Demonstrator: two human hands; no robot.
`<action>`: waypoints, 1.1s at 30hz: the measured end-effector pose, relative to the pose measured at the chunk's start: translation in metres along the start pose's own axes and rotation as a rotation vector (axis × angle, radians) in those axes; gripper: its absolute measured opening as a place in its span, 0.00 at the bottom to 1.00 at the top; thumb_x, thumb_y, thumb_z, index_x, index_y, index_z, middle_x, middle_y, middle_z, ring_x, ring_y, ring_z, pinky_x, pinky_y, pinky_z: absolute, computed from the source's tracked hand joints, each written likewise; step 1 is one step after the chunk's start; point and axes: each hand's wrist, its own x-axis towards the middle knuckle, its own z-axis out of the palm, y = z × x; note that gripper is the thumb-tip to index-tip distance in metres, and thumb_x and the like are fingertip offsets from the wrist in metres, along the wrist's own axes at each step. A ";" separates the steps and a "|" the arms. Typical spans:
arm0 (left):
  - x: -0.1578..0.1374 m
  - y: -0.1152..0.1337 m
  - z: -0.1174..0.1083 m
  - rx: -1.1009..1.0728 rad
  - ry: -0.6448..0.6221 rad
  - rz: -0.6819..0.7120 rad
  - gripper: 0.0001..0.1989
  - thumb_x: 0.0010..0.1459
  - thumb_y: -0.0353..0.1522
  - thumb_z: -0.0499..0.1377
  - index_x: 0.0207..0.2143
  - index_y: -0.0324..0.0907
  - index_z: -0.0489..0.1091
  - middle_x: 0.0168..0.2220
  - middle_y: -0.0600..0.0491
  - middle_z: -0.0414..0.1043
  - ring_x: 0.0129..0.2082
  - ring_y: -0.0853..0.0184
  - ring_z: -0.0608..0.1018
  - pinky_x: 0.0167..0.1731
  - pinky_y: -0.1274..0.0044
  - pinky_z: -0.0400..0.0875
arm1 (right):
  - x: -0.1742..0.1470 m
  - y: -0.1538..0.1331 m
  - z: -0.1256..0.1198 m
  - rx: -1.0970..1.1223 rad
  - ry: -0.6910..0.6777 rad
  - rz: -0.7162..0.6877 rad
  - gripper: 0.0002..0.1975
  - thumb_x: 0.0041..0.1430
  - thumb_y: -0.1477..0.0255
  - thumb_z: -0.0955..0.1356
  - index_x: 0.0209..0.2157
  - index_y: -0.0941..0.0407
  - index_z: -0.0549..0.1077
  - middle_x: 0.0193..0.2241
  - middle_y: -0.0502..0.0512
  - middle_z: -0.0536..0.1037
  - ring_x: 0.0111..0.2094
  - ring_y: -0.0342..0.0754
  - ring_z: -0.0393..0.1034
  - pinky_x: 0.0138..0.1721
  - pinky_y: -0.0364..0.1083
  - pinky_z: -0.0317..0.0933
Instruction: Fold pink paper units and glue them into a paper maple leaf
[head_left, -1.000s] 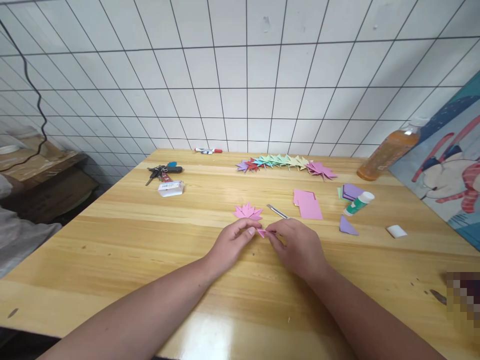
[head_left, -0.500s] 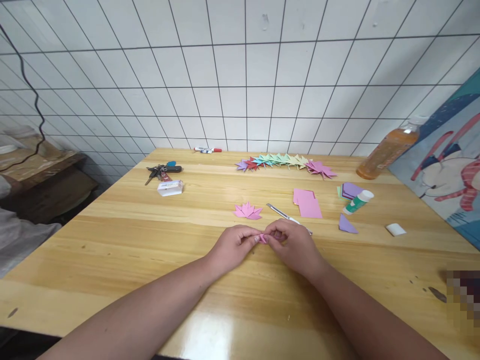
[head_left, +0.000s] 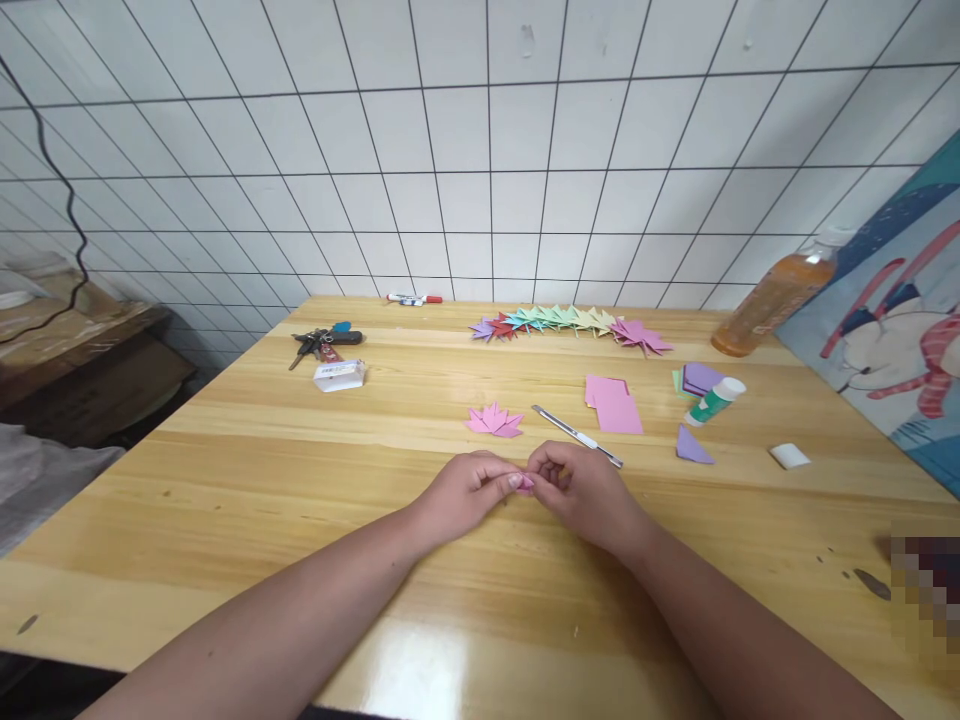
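Between my two hands is a small folded piece of pink paper (head_left: pixel 526 484), mostly hidden by the fingers. My left hand (head_left: pixel 469 492) pinches its left side between thumb and forefinger. From the other side, my right hand (head_left: pixel 581 492) grips it with thumb and fingertips, the fingers curled. Just beyond the hands lies a pink folded-paper leaf shape (head_left: pixel 494 420) with several points. A utility knife (head_left: pixel 576 435) rests beside it, its handle end close to my right hand. Flat pink paper squares (head_left: pixel 618 408) lie behind the knife.
Against the tiled wall runs a row of multicoloured folded-paper leaves (head_left: pixel 562 320). At right are a glue stick (head_left: pixel 714 402), purple paper (head_left: pixel 694 446), an eraser-like white block (head_left: pixel 789 456) and a leaning drink bottle (head_left: pixel 772 295). Keys (head_left: pixel 324 341), a white box (head_left: pixel 340 375) and markers (head_left: pixel 414 299) lie left.
The pink paper has turned slightly in my fingers and shows a different face. My right fingers have shifted a little on it; the view has moved slightly.
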 end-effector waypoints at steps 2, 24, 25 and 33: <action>0.000 0.001 -0.001 0.012 -0.020 0.008 0.15 0.60 0.38 0.51 0.34 0.41 0.75 0.33 0.52 0.76 0.35 0.67 0.75 0.37 0.79 0.66 | 0.000 0.001 0.001 0.004 -0.004 0.016 0.03 0.52 0.72 0.65 0.25 0.54 0.68 0.21 0.46 0.71 0.22 0.40 0.62 0.22 0.39 0.54; 0.001 -0.002 0.004 0.038 0.155 -0.088 0.14 0.59 0.35 0.49 0.25 0.39 0.67 0.24 0.55 0.68 0.27 0.70 0.69 0.29 0.80 0.61 | 0.005 -0.003 0.006 0.388 0.007 0.240 0.09 0.49 0.65 0.67 0.26 0.57 0.69 0.22 0.48 0.71 0.24 0.41 0.65 0.25 0.40 0.59; 0.001 -0.002 0.004 0.050 0.136 -0.082 0.14 0.59 0.35 0.49 0.25 0.39 0.67 0.25 0.55 0.69 0.27 0.69 0.70 0.29 0.80 0.62 | 0.006 -0.001 0.007 0.407 0.002 0.252 0.09 0.49 0.65 0.68 0.26 0.57 0.69 0.22 0.48 0.71 0.23 0.40 0.64 0.25 0.40 0.59; 0.001 0.003 0.004 0.067 0.116 -0.067 0.15 0.59 0.35 0.49 0.22 0.40 0.68 0.25 0.54 0.69 0.29 0.69 0.71 0.33 0.79 0.63 | 0.006 -0.001 0.008 0.530 -0.025 0.317 0.10 0.46 0.65 0.69 0.23 0.57 0.68 0.19 0.46 0.68 0.20 0.39 0.61 0.22 0.40 0.58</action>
